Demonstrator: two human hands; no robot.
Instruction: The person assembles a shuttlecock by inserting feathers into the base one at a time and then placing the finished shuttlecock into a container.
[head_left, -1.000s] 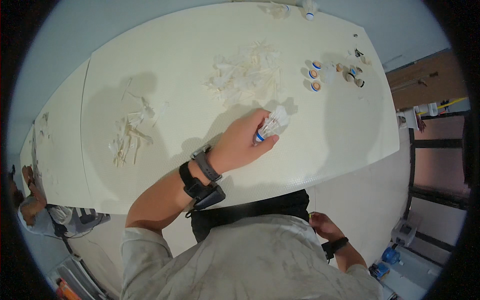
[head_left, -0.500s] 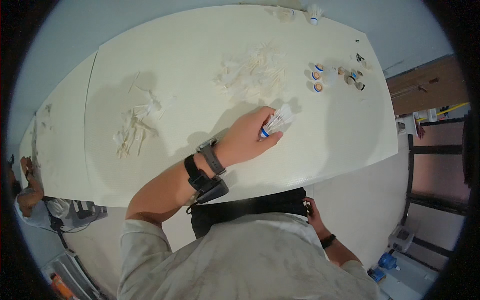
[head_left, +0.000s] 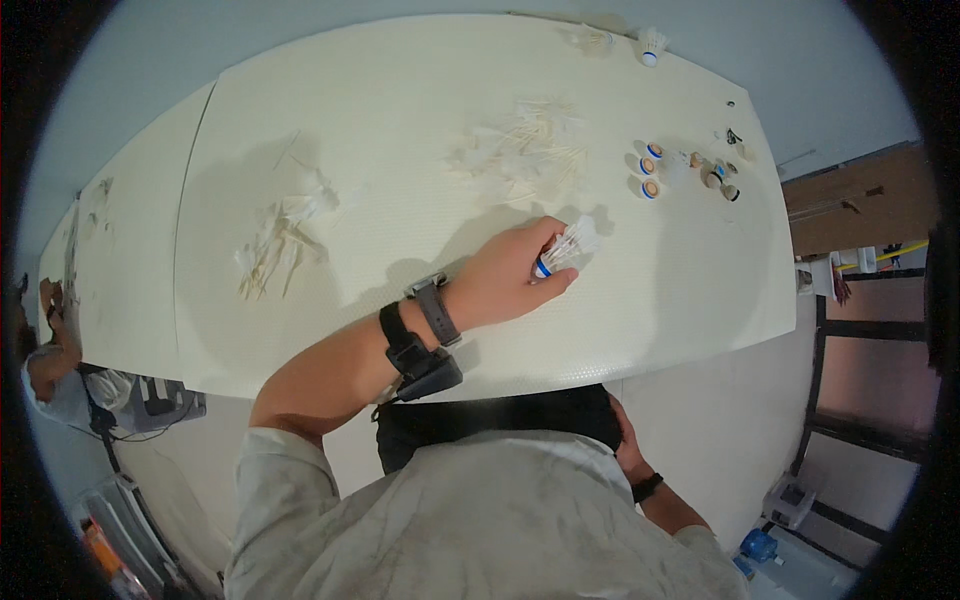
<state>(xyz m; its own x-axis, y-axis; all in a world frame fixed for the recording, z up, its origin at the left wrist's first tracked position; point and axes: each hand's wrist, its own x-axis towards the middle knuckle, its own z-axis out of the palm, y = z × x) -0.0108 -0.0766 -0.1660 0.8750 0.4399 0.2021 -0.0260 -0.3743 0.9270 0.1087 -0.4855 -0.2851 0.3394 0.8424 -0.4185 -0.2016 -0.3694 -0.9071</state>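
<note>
Over the near middle of the white table [head_left: 400, 130], my left hand [head_left: 505, 275] is closed round a shuttlecock [head_left: 568, 247]. Its white feathers point away to the upper right, and its blue-banded base rests between my thumb and fingers. Down at the right side of my dark trousers hangs my right hand [head_left: 628, 448], its fingers mostly hidden against the cloth. Beyond the held shuttlecock lies a loose heap of white feathers [head_left: 520, 150]. Farther left is a second feather pile [head_left: 285, 240].
Three blue-rimmed cork bases [head_left: 648, 168] stand at the right, beside several small dark and pale pieces [head_left: 722, 180]. Two more shuttlecocks, one upright [head_left: 651, 48] and one pale [head_left: 597, 40], are at the far edge. Another person [head_left: 55, 365] is at the far left.
The view has shifted slightly, so the table's contents sit a little differently in it. My left hand keeps its grip on the shuttlecock. My right hand's fingers have slipped more out of sight.
</note>
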